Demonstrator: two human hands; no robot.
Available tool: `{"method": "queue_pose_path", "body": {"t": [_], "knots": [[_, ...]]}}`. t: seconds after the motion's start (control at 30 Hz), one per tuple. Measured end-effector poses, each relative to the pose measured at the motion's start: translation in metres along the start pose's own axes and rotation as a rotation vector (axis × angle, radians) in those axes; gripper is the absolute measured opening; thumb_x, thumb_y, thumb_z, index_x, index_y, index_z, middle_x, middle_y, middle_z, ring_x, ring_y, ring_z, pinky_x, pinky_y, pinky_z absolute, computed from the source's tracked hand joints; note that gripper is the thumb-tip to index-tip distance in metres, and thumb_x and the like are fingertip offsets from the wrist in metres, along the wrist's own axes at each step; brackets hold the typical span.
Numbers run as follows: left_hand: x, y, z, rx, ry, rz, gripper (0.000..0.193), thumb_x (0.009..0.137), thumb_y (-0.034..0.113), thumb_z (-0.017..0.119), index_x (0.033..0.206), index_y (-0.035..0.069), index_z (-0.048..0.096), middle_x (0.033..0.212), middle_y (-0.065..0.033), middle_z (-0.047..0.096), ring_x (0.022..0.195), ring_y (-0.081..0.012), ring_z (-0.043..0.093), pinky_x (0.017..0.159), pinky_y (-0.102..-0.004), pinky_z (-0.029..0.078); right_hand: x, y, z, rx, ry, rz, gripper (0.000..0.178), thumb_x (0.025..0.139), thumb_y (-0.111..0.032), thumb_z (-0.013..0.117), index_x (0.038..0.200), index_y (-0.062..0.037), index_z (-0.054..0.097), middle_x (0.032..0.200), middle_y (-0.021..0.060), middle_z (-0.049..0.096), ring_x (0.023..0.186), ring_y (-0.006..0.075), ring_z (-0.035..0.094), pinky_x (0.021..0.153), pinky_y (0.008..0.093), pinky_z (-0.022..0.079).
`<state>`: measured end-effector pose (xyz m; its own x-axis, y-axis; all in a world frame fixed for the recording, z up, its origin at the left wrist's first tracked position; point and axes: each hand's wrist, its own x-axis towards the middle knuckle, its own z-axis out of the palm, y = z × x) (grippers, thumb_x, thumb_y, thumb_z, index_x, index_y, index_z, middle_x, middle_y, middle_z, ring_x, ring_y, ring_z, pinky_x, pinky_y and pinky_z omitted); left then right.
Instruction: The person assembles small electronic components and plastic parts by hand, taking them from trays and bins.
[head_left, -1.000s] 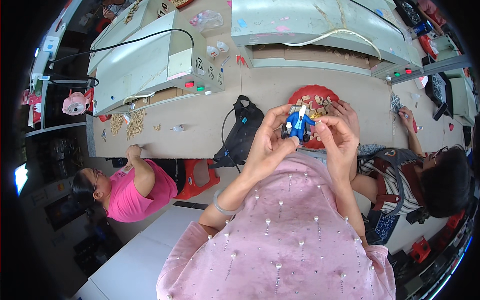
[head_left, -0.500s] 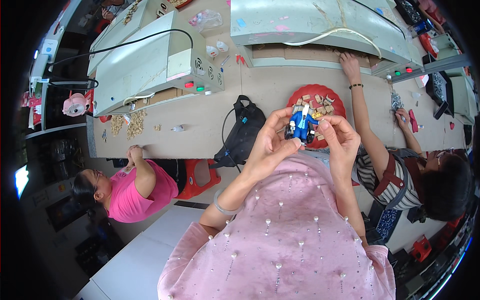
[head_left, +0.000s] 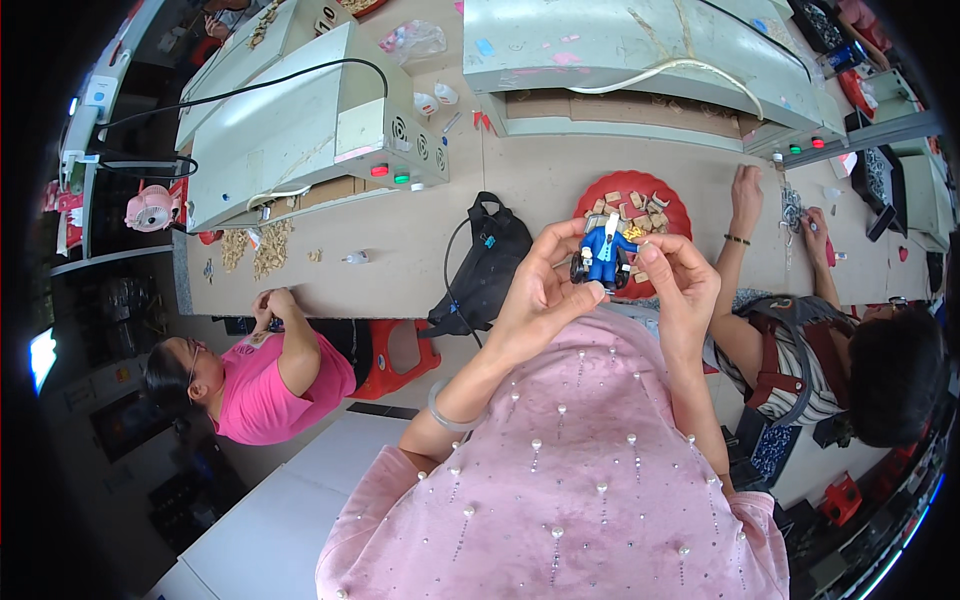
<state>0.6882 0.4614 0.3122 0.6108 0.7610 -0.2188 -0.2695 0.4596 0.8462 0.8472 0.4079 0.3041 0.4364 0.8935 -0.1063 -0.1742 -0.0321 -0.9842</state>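
A small toy figure (head_left: 603, 250) in a blue coat, with a white head and black parts at its sides, is held upright between my two hands. My left hand (head_left: 543, 285) grips its left side and base, thumb at the bottom. My right hand (head_left: 680, 280) pinches the figure's right side, near its raised arm, between thumb and fingers. Just beyond the figure lies a red scalloped tray (head_left: 678, 208) holding several small tan pieces (head_left: 645, 205), partly hidden by my hands.
A black bag (head_left: 490, 250) with a cable lies left of my hands. Pale metal machines (head_left: 620, 45) stand along the table's far side. On the left sits a person in pink (head_left: 290, 385); on the right, a person in a striped top (head_left: 800, 360) has both arms on the table.
The right-hand person's arm has drawn back from the machine opening toward the table. The left-hand person's hands have shifted slightly. My hands and the figure have hardly moved.
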Motion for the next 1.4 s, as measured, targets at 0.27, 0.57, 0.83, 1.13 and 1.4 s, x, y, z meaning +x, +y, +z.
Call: {"method": "queue_pose_path", "body": {"t": [0.27,0.57,0.83,1.13,1.4], "knots": [[-0.0002,-0.0009,-0.0012,-0.004,0.009,0.006,0.058,0.083,-0.003,0.062,0.133,-0.001,0.033,0.120,-0.0126,0.047,0.101,-0.0146,0.055,0.082,-0.0288,0.053,0.0003,0.0028,0.0007,-0.001,-0.002,0.010,0.014,0.087,-0.006,0.064,0.097,0.0045,0.064,0.088,0.0050,0.064,0.082,0.0085,0.058,0.076,0.0219,0.045],[-0.0013,-0.0075,0.0011,0.096,0.062,0.089,0.062,0.079,-0.004,0.065,0.132,0.000,0.034,0.118,-0.0108,0.046,0.104,-0.0155,0.055,0.088,-0.0284,0.047,0.0008,0.0012,0.0016,-0.012,0.000,0.013,0.014,0.087,-0.006,0.064,0.098,0.0036,0.065,0.088,0.0036,0.064,0.081,0.0071,0.056,0.075,0.0211,0.044],[-0.0002,-0.0089,0.0000,0.143,0.059,0.089,0.063,0.078,-0.002,0.067,0.131,0.001,0.035,0.116,-0.0100,0.048,0.102,-0.0152,0.056,0.085,-0.0282,0.048,0.0036,0.0025,0.0001,-0.041,0.034,0.013,0.022,0.092,-0.019,0.061,0.096,0.0022,0.066,0.084,0.0032,0.064,0.074,0.0060,0.055,0.065,0.0191,0.042],[-0.0001,-0.0036,0.0048,0.442,0.139,0.201,0.063,0.072,0.000,0.071,0.127,0.001,0.040,0.110,-0.0092,0.053,0.091,-0.0123,0.057,0.071,-0.0239,0.047,0.0072,0.0061,-0.0013,-0.044,-0.022,0.072,0.023,0.092,-0.019,0.060,0.098,0.0026,0.066,0.088,0.0043,0.066,0.075,0.0068,0.056,0.069,0.0197,0.044],[-0.0012,-0.0039,0.0053,0.698,0.176,0.318,0.064,0.068,0.000,0.073,0.124,0.000,0.043,0.105,-0.0106,0.057,0.086,-0.0122,0.058,0.067,-0.0235,0.047,0.0075,0.0070,-0.0002,-0.059,-0.029,0.090,0.023,0.092,-0.019,0.060,0.098,0.0021,0.066,0.086,0.0032,0.065,0.075,0.0065,0.056,0.069,0.0199,0.044]]}}
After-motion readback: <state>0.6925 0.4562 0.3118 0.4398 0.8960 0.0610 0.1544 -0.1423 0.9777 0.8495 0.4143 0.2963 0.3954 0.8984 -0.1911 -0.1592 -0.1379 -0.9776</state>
